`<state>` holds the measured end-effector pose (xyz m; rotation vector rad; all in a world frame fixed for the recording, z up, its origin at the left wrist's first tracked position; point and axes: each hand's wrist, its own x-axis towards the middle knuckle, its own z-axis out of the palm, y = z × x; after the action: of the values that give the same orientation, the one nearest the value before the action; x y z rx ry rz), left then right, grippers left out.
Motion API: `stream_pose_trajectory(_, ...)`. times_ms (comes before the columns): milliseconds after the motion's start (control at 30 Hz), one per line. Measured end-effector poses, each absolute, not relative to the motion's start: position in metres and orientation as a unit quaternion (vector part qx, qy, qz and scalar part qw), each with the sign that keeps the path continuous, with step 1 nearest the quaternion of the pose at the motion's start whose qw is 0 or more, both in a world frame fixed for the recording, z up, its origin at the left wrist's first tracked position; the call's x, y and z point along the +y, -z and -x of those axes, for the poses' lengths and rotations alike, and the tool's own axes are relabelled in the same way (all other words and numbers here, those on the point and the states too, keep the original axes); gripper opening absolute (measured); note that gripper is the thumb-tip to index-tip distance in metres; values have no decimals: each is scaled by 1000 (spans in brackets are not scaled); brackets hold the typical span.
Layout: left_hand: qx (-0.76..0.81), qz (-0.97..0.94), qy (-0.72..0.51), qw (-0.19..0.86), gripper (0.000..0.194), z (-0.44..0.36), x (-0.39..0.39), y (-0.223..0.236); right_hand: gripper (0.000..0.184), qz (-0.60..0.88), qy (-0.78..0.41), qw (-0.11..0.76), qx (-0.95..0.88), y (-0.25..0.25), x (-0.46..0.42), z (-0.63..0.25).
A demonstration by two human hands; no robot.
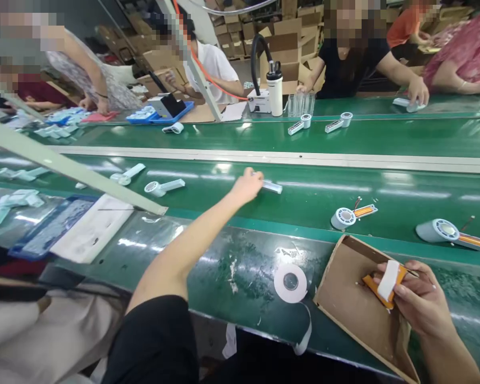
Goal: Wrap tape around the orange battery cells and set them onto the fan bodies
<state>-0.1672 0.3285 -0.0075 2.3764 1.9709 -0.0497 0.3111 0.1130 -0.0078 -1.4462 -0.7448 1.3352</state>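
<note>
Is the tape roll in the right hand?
No, the right hand holds an orange pack with a white strip across it, while the tape roll lies on the green bench.

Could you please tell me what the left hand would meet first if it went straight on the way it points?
Beyond the pale part at its fingers, the left hand would probably meet the pale divider between the belts, though its height is unclear.

A plain black short sleeve (156,341) covers the upper left arm at the lower left of the frame, its hem ending near the elbow. The left hand (247,185) and right hand (422,298) are bare, as are both forearms.
</note>
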Motion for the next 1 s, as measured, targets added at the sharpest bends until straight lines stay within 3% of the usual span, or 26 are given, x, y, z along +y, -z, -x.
stream_pose_trajectory(233,537,-841,-32,53,33,52,302,21,56,608,-447,523,-396,-11,104,-311)
stream_pose_trajectory(500,559,-814,-29,153,19,52,325,9,55,435,-411,451,-662,-60,199,-229)
stream_pose_trajectory(700,592,-786,-90,158,33,49,315,4,42,442,-322,271,-792,-38,291,-173)
stream_pose_trajectory(1000,622,-746,-150,184,26,34,320,12,41,491,-88,33,-866,-15,316,-164)
